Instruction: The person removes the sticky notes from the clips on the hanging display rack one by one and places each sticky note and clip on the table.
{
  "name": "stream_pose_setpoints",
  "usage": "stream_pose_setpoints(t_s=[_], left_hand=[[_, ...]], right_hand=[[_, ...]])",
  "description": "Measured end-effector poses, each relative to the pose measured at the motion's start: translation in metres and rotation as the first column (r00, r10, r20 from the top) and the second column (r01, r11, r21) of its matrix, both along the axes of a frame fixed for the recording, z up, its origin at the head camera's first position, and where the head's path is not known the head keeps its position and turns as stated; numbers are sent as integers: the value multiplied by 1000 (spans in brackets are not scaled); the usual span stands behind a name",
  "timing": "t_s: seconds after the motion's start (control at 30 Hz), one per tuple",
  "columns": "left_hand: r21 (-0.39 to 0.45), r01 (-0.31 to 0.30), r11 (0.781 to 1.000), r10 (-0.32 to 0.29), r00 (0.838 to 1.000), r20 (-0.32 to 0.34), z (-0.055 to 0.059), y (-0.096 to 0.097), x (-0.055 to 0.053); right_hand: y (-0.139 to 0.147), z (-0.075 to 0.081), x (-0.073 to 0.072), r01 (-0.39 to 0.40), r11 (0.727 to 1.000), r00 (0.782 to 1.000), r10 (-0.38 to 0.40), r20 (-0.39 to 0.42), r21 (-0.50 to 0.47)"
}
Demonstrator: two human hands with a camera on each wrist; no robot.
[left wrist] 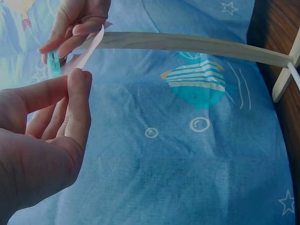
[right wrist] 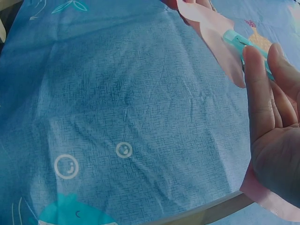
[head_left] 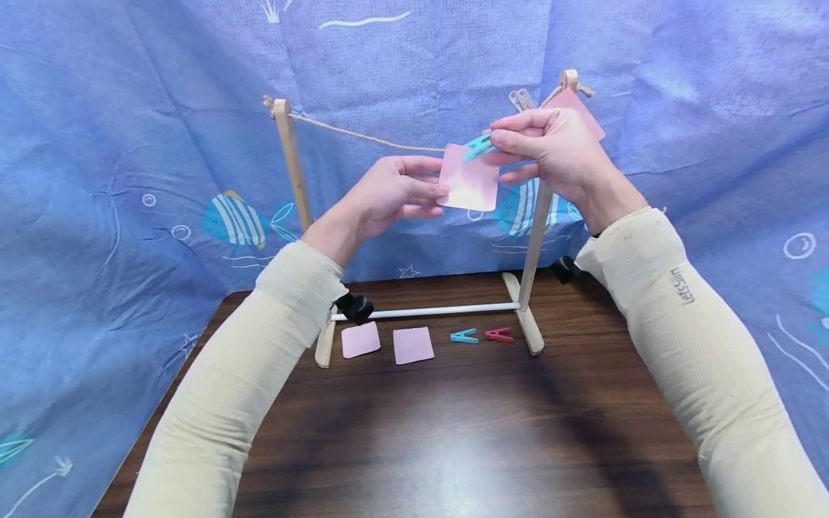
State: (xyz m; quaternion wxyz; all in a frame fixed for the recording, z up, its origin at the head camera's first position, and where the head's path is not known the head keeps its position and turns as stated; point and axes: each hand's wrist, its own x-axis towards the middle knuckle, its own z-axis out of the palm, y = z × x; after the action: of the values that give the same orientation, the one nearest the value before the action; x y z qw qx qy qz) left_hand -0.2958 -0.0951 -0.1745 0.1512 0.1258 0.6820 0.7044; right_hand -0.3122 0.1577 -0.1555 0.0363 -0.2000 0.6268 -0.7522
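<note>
My left hand (head_left: 403, 188) pinches the left edge of a pink square of paper or cloth (head_left: 468, 188) up at the rope (head_left: 363, 134). In my right hand (head_left: 550, 144) a turquoise clothespin (head_left: 479, 146) is pinched between thumb and fingers, its jaws at the top of the pink square. The right wrist view shows this clothespin (right wrist: 237, 41) against the pink sheet (right wrist: 216, 35); whether it has closed over the rope is hidden. Behind my right hand, another pink square (head_left: 576, 108) hangs at the rope's right end, near a pale grey clothespin (head_left: 522, 99).
Two pink squares, a left one (head_left: 360, 339) and a right one (head_left: 413, 345), lie on the dark wooden table (head_left: 440, 432). Beside them are a blue clothespin (head_left: 464, 336) and a red clothespin (head_left: 499, 334). Wooden posts (head_left: 294, 165) with a white crossbar (head_left: 447, 310) carry the rope.
</note>
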Motion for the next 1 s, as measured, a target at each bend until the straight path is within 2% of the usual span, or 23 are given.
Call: stream_pose_setpoints(t_s=[0.3, 0.53, 0.73, 0.87, 1.0], left_hand=[[12, 19, 1000, -18, 998, -57, 13, 2, 5], [15, 28, 1000, -27, 998, -57, 14, 0, 8], [30, 48, 998, -46, 997, -65, 10, -7, 16], [10, 87, 996, -86, 990, -111, 2, -14, 28], [15, 111, 994, -108, 987, -122, -8, -22, 41]], right_hand=[[0, 11, 6, -7, 996, 1000, 4, -31, -94], [0, 14, 13, -56, 980, 997, 46, -59, -193], [-2, 12, 26, -70, 987, 994, 58, -90, -144], [-1, 5, 36, -85, 992, 990, 74, -118, -92], [2, -4, 43, -117, 991, 985, 108, -133, -63]])
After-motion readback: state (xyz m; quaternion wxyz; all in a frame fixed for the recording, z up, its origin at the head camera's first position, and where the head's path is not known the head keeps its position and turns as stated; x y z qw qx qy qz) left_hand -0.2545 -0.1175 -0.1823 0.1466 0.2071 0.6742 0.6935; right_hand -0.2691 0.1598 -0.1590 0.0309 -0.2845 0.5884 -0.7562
